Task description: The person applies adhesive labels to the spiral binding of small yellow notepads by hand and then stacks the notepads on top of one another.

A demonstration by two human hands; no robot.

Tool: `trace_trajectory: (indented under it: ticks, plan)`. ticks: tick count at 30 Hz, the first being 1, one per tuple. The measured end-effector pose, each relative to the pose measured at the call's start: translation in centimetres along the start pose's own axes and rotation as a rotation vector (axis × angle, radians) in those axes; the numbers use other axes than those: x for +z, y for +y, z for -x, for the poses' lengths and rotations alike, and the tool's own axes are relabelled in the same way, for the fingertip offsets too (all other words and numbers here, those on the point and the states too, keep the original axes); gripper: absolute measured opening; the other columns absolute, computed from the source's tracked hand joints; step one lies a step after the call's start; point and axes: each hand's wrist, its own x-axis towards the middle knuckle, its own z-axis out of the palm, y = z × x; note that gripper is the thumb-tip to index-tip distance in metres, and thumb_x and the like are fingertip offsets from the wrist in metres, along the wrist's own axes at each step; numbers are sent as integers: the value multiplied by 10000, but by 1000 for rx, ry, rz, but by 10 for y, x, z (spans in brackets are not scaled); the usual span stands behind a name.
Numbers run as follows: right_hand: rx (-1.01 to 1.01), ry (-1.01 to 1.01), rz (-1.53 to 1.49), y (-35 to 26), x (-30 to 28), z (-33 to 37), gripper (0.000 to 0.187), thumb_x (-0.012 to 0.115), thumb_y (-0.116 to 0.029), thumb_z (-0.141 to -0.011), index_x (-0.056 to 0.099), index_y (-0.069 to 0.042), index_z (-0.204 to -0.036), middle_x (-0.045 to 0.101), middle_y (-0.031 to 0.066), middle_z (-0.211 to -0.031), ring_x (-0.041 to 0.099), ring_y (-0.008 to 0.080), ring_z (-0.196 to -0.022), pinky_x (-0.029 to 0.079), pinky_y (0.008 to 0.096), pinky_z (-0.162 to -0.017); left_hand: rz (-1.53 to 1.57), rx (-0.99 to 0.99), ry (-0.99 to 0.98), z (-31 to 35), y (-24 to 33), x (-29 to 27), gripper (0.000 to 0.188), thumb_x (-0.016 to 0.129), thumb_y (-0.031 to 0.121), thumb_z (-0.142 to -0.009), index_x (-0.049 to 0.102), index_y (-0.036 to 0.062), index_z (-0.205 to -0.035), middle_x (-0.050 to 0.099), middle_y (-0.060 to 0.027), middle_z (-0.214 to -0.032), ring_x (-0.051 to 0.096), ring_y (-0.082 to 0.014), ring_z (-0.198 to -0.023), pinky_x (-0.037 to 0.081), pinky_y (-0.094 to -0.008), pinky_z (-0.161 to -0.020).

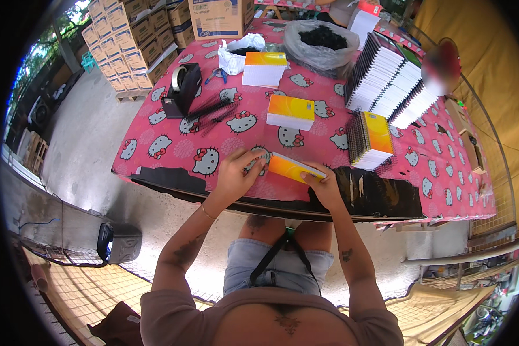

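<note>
In my right hand [324,183] is a thin yellow-orange notebook [288,168], tilted over the near edge of the table, the thumb on its cover. My left hand [240,174] is closed in a pinch by the notebook's left end; what its fingertips hold is too small to make out. Just beyond stands a stack of loose yellow-covered pads [290,113], with another such stack [264,69] farther back. Loose black spiral coils [212,111] lie to the left. On the right, coil-bound notebooks [370,140] are piled up.
A black tape dispenser [181,92] and blue-handled pliers [217,75] lie at the far left of the pink table [179,147]. Bags of black coils [320,49] stand at the back. Tall white notebook stacks [380,81] rise at right, near a person. Cartons [127,43] are stacked beyond.
</note>
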Motion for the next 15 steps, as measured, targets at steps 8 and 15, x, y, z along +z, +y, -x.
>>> trace_trajectory:
  ticks: [8, 15]
  plan:
    - [-39, -2, -3, 1, -1, -1, 331, 704, -165, -945, 640, 19, -1211, 674, 26, -1078, 590, 69, -959, 489, 225, -821, 126, -146, -94, -7, -5, 5, 226, 647, 201, -948, 718, -13, -929, 657, -94, -658, 616, -221, -541, 470, -332, -522]
    - [-39, -5, -5, 1, -2, 1, 332, 707, -170, -943, 642, 18, -1210, 673, 28, -1078, 592, 72, -962, 493, 227, -830, 234, -366, -250, -20, -14, -1, 383, 571, 320, -1015, 688, -25, -895, 619, -91, -575, 627, -156, -511, 486, -319, -518]
